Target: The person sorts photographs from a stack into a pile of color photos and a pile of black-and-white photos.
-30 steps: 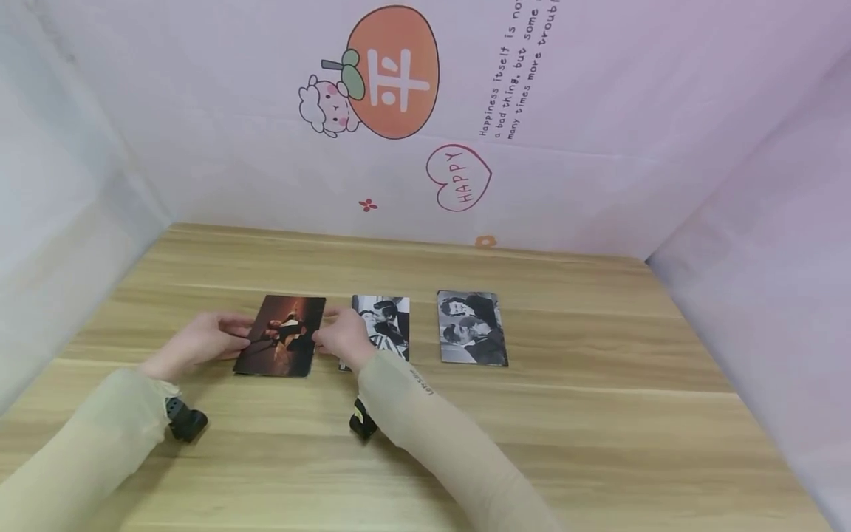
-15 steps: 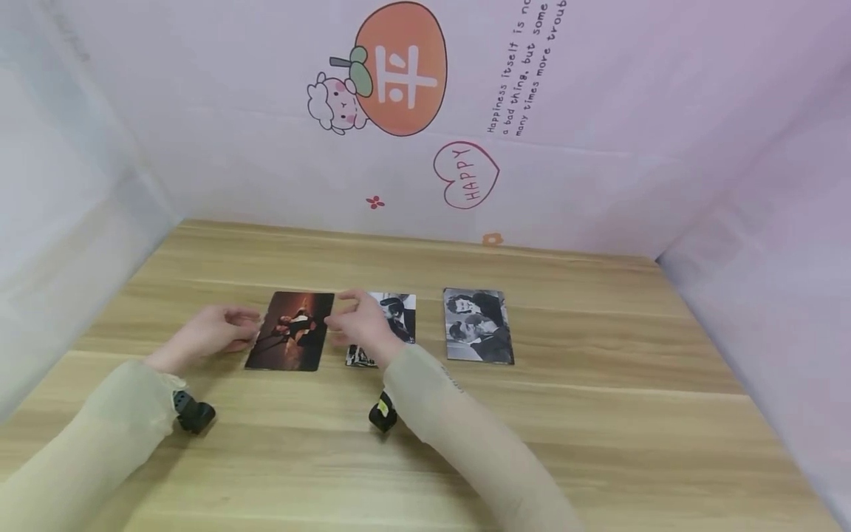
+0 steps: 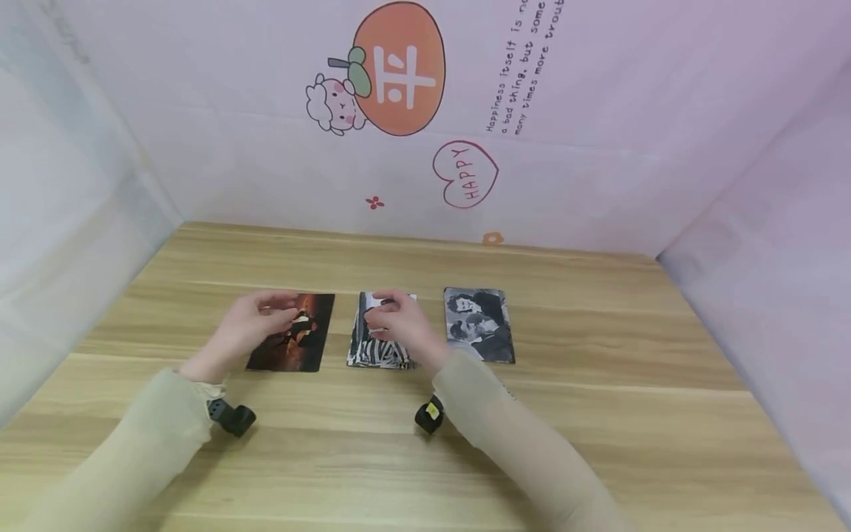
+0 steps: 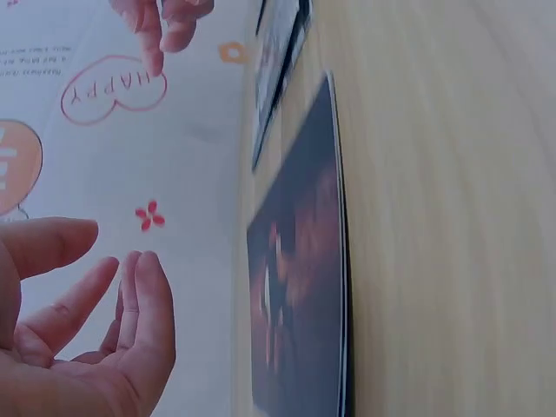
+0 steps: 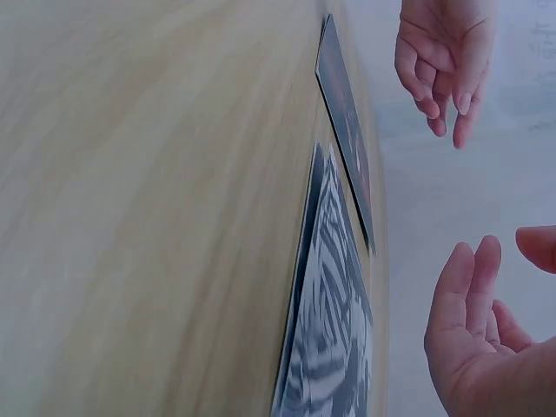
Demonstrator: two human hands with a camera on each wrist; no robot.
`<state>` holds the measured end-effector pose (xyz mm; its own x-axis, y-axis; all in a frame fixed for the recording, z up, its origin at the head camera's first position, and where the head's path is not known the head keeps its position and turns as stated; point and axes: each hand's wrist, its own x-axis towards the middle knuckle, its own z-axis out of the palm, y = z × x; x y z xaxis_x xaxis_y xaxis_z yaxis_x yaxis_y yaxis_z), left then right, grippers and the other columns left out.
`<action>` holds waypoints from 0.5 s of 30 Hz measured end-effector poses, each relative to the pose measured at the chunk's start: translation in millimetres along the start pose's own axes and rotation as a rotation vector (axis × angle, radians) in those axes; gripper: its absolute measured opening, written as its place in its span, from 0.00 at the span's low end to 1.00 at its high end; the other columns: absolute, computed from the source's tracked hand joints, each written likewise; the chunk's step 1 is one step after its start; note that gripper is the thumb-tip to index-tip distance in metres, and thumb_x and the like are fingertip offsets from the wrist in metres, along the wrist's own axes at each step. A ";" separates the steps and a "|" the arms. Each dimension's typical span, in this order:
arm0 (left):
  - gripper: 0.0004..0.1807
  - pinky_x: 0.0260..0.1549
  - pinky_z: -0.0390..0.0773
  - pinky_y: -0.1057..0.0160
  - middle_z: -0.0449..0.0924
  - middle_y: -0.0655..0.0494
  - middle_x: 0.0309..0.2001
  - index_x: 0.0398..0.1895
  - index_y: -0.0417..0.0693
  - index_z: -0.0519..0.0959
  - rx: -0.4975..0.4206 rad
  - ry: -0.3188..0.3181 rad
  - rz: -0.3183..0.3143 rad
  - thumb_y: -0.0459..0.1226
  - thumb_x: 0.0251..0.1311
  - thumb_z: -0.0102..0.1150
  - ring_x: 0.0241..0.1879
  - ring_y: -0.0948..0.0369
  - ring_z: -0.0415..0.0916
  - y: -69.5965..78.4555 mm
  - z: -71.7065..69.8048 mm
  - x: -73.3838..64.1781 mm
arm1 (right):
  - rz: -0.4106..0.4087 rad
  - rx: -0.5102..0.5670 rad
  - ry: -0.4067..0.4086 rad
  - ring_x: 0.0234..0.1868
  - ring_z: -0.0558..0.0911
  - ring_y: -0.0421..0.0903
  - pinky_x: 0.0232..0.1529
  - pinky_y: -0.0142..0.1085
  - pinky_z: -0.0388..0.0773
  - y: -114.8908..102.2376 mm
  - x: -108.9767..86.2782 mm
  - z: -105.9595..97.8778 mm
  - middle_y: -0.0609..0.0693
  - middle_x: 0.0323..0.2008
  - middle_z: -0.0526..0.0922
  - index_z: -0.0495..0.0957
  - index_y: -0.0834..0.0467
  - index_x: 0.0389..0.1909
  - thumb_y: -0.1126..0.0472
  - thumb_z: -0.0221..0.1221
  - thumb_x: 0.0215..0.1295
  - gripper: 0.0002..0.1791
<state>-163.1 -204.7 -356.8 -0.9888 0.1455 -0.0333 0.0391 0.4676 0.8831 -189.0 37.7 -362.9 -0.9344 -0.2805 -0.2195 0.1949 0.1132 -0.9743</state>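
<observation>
Three photo cards lie in a row on the wooden table. The left one is a dark reddish-brown photo card (image 3: pixel 312 347); my left hand (image 3: pixel 255 321) hovers over it, fingers relaxed and holding nothing. A gap between that hand (image 4: pixel 95 321) and the card shows in the left wrist view. Over the middle black-and-white photo card (image 3: pixel 382 355) is my right hand (image 3: pixel 405 325), loosely bent with space between thumb and fingers. In the right wrist view the middle card (image 5: pixel 330 330) lies slightly askew on another card under it. The right black-and-white photo card (image 3: pixel 479 329) lies untouched.
Behind the cards rises a white printed backdrop (image 3: pixel 266 162) with an orange fruit, a heart and text. Pale fabric walls stand at the left (image 3: pixel 73 207) and right (image 3: pixel 764 236). The wooden table (image 3: pixel 346 458) stretches toward me in front of the cards.
Both hands have let go of the left card's edges and risen. The left hand moved right over that card; the right hand moved right from it to above the middle card.
</observation>
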 end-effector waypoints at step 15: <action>0.23 0.55 0.75 0.56 0.72 0.36 0.58 0.61 0.33 0.69 -0.103 0.005 -0.014 0.34 0.65 0.51 0.56 0.48 0.72 17.8 56.0 30.6 | 0.000 -0.021 0.081 0.48 0.79 0.55 0.53 0.44 0.78 6.6 -9.4 -54.1 0.63 0.50 0.77 0.64 0.63 0.64 0.67 0.55 0.63 0.27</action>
<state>-184.5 -143.1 -368.3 -0.9899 0.1350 -0.0436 0.0107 0.3771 0.9261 -195.1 92.7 -364.5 -0.9558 -0.2024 -0.2133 0.1889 0.1333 -0.9729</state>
